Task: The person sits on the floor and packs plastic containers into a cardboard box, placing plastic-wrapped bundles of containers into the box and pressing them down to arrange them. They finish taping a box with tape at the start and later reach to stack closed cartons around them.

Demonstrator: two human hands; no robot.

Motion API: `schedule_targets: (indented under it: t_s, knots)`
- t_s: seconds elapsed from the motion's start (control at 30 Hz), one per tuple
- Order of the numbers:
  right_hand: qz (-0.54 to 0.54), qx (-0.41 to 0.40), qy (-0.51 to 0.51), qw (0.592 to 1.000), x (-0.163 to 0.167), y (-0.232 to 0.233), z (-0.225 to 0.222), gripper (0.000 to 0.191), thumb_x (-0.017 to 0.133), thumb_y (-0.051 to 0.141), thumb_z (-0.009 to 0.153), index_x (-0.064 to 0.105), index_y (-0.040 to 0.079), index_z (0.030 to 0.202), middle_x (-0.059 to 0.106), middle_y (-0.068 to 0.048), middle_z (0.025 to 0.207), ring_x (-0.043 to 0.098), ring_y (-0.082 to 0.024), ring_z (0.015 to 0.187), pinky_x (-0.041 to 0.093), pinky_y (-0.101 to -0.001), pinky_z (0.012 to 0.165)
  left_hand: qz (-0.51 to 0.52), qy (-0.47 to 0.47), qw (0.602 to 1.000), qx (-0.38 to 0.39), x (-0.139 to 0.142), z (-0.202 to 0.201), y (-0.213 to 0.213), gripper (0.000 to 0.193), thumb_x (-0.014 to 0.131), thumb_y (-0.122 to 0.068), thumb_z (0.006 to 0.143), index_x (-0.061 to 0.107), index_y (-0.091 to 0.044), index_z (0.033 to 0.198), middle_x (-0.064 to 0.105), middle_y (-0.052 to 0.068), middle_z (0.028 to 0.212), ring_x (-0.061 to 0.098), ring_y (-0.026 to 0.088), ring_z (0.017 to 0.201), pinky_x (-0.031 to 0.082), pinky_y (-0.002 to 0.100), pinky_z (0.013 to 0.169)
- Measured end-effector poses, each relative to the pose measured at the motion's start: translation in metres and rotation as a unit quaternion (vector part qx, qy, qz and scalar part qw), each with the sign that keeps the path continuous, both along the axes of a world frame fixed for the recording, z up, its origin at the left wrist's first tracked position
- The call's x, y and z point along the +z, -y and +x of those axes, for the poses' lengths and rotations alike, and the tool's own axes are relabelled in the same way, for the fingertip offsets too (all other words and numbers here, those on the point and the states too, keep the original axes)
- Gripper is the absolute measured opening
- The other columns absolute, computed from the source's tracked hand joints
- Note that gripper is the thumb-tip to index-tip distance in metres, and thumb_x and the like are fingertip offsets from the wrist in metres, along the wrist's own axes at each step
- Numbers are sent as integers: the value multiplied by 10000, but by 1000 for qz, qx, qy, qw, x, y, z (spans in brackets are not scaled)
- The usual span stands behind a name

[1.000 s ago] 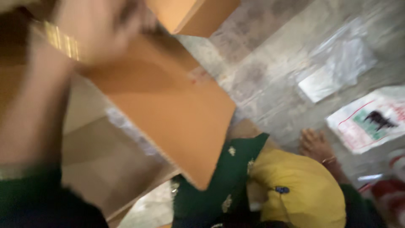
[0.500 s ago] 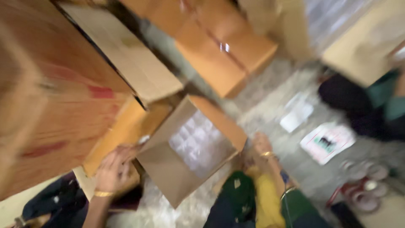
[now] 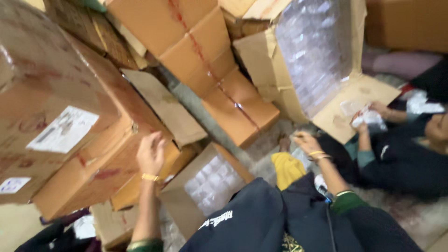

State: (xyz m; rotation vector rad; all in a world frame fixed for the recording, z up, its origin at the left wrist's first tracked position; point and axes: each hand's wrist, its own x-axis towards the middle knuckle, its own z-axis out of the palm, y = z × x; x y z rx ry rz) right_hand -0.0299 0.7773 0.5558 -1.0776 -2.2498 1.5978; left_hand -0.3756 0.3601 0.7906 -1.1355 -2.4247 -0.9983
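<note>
left hand (image 3: pixel 150 153) open, flat on brown carton (image 3: pixel 105 163) at 9 o'clock – holds nothing | right hand (image 3: pixel 304 139) low by floor, grip unclear | open box (image 3: pixel 205 186) at 6 o'clock, full of clear packets – judged unemptied, work barely begun

The left hand (image 3: pixel 150 153) is raised, fingers together and extended upward, palm turned toward the left, with a gold bangle at the wrist and a green cuff low on the forearm. The right hand (image 3: pixel 305 140) reaches forward and down, fingers loosely curled, two gold bangles at its wrist and a green sleeve at the elbow. The two arms are spread well apart, bare from wrist to cuff.
</note>
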Motion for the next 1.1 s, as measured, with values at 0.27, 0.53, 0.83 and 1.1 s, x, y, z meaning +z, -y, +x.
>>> schedule_targets:
  t_s: [0.27, 0.53, 0.83, 1.1]
  knots:
    - [76, -6, 267, 961, 43, -179, 17, 526, 676, 395, 922, 668, 15, 1286, 699, -240, 1265, 650, -352, 1211, 468, -441, 1059, -97, -69, 993, -1, 22, -159, -266, 458, 781, -203, 881, 612, -39, 1273, 578, 204, 1197, 582, 424, 1095, 510, 494, 839]
    - [68, 21, 294, 953, 59, -231, -17, 517, 662, 421, 917, 684, 68, 1294, 727, -218, 1231, 675, -339, 1177, 511, -432, 1029, -280, 168, 945, 12, -22, -187, -368, 334, 688, -324, 938, 717, -150, 1221, 680, 176, 1217, 634, 377, 1169, 508, 476, 1038]
    - [39, 71, 167, 983, 74, -251, -88, 459, 675, 374, 932, 650, 50, 1256, 723, -197, 1210, 682, -296, 1130, 523, -394, 967, -97, 199, 974, 41, -88, -129, -395, 345, 735, -286, 882, 682, -105, 1171, 672, 155, 1166, 634, 356, 1112, 510, 467, 983]
    - [113, 22, 88, 989, 112, -287, -251, 383, 647, 355, 1014, 676, 89, 1288, 719, -150, 986, 651, -257, 892, 524, -363, 824, 84, 81, 888, 444, -60, -268, -357, 610, 758, -294, 891, 479, -69, 1384, 532, 223, 1368, 497, 420, 1255, 420, 532, 994]
